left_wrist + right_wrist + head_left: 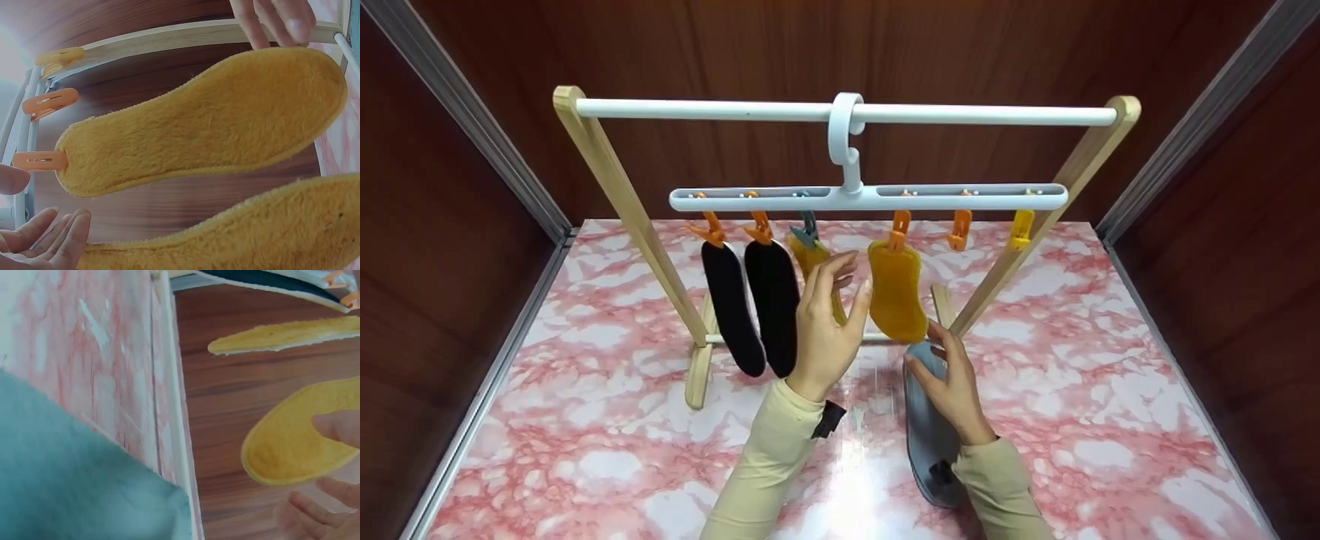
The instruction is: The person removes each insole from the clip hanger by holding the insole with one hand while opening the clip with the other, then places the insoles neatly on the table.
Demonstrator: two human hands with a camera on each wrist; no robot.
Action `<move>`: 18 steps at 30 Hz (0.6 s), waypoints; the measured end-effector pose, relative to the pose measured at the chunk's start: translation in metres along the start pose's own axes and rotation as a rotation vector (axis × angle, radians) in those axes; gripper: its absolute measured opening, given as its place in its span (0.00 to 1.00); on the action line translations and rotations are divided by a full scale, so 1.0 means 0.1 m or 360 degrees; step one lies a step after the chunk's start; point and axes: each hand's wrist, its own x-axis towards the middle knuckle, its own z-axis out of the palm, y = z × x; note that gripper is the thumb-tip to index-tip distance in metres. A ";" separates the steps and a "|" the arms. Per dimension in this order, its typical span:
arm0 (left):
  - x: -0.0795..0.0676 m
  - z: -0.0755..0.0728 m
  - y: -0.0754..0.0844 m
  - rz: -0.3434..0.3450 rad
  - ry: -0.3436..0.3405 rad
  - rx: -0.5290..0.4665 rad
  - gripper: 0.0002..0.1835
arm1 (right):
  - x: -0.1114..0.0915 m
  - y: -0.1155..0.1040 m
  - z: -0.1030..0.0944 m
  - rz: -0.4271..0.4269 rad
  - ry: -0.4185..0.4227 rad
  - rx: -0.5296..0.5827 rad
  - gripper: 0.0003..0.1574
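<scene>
A fuzzy yellow insole (pixel 896 292) hangs from an orange clip (pixel 899 229) on the white hanger (pixel 851 198). My left hand (pixel 829 326) is to its left, thumb and fingers spread, in front of a second yellow insole (pixel 225 236) hung from a grey-blue clip (pixel 806 229) and partly hidden. My right hand (pixel 952 379) is by the first insole's lower end, fingers bent loosely; in the left wrist view its fingertips (pixel 297 28) meet or overlap the insole's edge. Beneath that hand a grey-blue insole (pixel 924 439) lies on the table.
Two black insoles (pixel 729 307) hang at left from orange clips. At right an orange clip (pixel 960 229) and a yellow clip (pixel 1021 229) hold nothing. The hanger hooks over a white rod (pixel 720 110) on a wooden rack (pixel 622 202). Wood-look panels surround the pink-marbled table (pixel 607 465).
</scene>
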 end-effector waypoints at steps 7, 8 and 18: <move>0.00 0.00 0.01 -0.0002 -0.0003 -0.0026 0.18 | 0.12 -0.33 0.03 0.0096 -0.0001 0.0228 0.26; 0.01 0.00 0.01 -0.0004 -0.0002 -0.0020 0.18 | 0.13 -0.33 0.04 0.0121 0.0002 0.0256 0.25; 0.02 -0.02 0.00 -0.0013 0.0040 -0.0001 0.17 | 0.17 -0.25 0.13 0.0195 -0.0002 0.0384 0.18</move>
